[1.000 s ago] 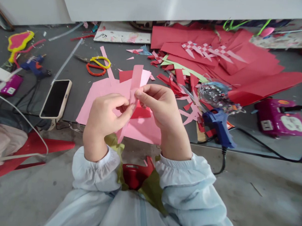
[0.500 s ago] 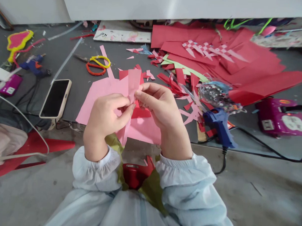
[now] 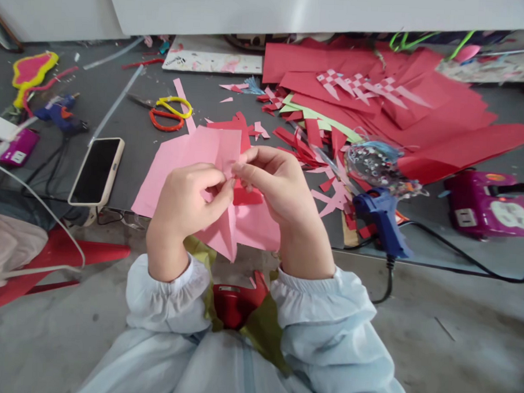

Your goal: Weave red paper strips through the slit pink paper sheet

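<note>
My left hand (image 3: 183,210) and my right hand (image 3: 275,191) are both closed in a pinch on a folded piece of pink paper (image 3: 222,160), held up between them above the edge of the grey work surface (image 3: 130,127). The fingertips meet near the paper's middle. Its lower corner hangs down to a point between my wrists. Under it lies a larger pink sheet (image 3: 168,163) and a red scrap (image 3: 247,194). Light blue sleeves cover both my forearms.
A phone (image 3: 96,171) lies left of my hands, scissors with yellow and red handles (image 3: 168,112) behind it. A blue glue gun (image 3: 382,219) and purple power strip (image 3: 489,206) sit at right. Red paper sheets (image 3: 400,104) pile at back right. A red stool (image 3: 235,305) stands below.
The pink paper has turned in my hands: the narrow strip that stood up is now a wider sheet tilted left, and its lower point hangs further down. My hands stayed in place.
</note>
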A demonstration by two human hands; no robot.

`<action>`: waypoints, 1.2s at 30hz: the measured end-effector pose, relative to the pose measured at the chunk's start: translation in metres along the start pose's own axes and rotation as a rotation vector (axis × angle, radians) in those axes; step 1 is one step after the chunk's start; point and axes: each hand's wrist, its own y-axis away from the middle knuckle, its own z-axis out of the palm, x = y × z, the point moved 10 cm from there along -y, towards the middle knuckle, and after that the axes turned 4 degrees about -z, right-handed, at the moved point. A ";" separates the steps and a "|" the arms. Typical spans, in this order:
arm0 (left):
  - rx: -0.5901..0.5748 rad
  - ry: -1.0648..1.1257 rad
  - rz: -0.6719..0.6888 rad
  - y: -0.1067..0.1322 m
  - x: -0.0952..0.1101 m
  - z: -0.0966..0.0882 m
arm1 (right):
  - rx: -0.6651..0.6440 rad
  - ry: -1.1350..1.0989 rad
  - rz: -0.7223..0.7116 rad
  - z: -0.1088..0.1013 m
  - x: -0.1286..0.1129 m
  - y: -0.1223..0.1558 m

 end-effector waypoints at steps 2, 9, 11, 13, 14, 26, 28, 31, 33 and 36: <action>-0.003 0.017 0.018 0.000 0.002 0.000 | -0.002 0.013 -0.004 0.000 0.000 0.000; -0.033 -0.003 -0.011 -0.001 0.002 0.001 | 0.004 0.052 0.003 -0.003 0.000 0.001; -0.008 -0.033 -0.048 -0.001 -0.002 -0.001 | 0.008 0.056 0.025 -0.003 0.001 0.002; 0.013 -0.065 -0.069 -0.001 -0.004 -0.002 | -0.004 0.035 0.049 -0.002 0.003 0.003; 0.022 -0.077 -0.073 -0.001 -0.004 -0.003 | -0.011 0.019 0.060 -0.002 0.004 0.003; 0.006 -0.048 -0.042 0.001 -0.003 0.000 | -0.160 -0.107 0.122 0.012 0.015 0.004; 0.003 -0.040 -0.030 0.001 -0.003 0.000 | -0.152 -0.099 0.115 0.012 0.016 0.003; -0.007 -0.024 -0.021 0.000 -0.001 0.001 | -0.124 -0.104 0.103 0.011 0.014 0.002; -0.021 -0.014 -0.020 0.000 -0.001 0.003 | -0.109 -0.126 0.082 0.011 0.011 0.001; -0.018 -0.023 -0.031 0.000 -0.003 0.002 | -0.115 -0.148 0.061 0.013 0.007 0.000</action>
